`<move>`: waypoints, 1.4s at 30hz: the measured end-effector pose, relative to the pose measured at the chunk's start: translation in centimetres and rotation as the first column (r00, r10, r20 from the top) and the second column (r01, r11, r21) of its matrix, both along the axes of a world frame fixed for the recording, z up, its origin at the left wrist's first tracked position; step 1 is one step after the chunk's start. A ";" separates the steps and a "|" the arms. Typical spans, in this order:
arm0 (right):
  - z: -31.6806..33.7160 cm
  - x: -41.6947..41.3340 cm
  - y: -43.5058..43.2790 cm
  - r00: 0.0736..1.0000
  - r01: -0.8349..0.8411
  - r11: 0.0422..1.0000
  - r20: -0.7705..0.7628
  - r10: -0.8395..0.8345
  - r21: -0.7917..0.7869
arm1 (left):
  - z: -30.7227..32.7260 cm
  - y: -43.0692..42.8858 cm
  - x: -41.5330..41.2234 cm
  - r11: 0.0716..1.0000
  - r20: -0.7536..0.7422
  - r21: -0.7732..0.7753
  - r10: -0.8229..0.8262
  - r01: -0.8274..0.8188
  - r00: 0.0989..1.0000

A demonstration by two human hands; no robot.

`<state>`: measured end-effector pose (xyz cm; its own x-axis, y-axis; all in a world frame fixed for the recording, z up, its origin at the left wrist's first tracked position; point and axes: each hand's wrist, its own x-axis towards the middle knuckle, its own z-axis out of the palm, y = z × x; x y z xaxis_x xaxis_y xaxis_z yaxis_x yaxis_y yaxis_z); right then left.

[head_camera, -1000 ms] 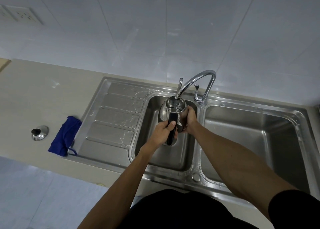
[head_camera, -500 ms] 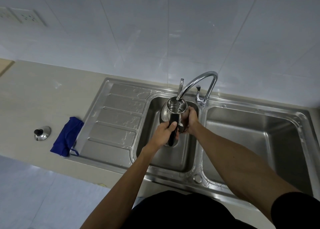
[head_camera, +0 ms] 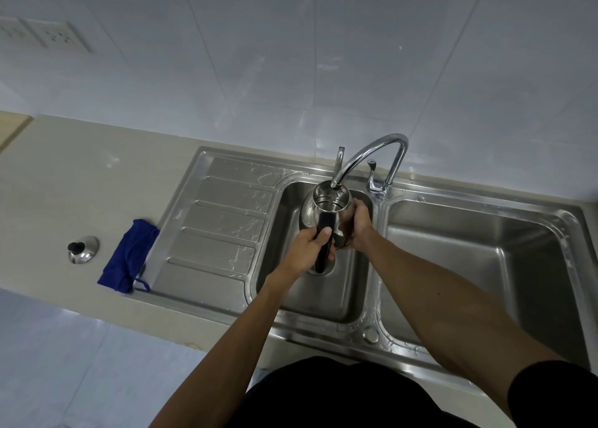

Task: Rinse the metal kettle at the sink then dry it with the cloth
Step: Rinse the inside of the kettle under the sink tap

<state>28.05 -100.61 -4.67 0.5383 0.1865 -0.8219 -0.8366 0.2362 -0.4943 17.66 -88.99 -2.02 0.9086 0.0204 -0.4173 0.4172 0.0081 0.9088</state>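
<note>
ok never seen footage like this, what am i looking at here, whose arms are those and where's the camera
The camera sits on a person's head and looks forward and down, so the two bare arms reaching in from the bottom are that person's own. There is no machine here.

They stand at a steel double sink set in a pale counter. The left hand grips the black handle of a metal kettle, while the right hand steadies its side. The kettle is held over the left basin, its open top right under the faucet spout. Whether water is running is hard to tell.

On the counter to the left lie a blue cloth and a small metal lid with a black knob, probably the kettle's.
</note>
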 end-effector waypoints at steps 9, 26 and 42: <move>-0.1 0.0 -0.3 1.000 0.006 1.000 0.014 -0.006 0.003 | -0.3 0.0 0.1 1.000 -0.005 0.019 -0.009 0.009 1.000; -0.1 -0.1 -0.3 1.000 0.002 1.000 0.003 -0.002 -0.009 | 0.5 -0.2 -0.1 1.000 -0.002 0.008 -0.009 0.009 1.000; 0.2 0.3 0.0 1.000 0.004 1.000 0.012 -0.004 -0.002 | 0.0 0.1 0.3 1.000 0.028 0.016 -0.004 0.003 1.000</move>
<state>28.38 -100.58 -4.49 0.5487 0.1826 -0.8158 -0.8298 0.2380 -0.5048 17.91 -88.93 -2.01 0.9201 0.0235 -0.3910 0.3912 -0.0075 0.9203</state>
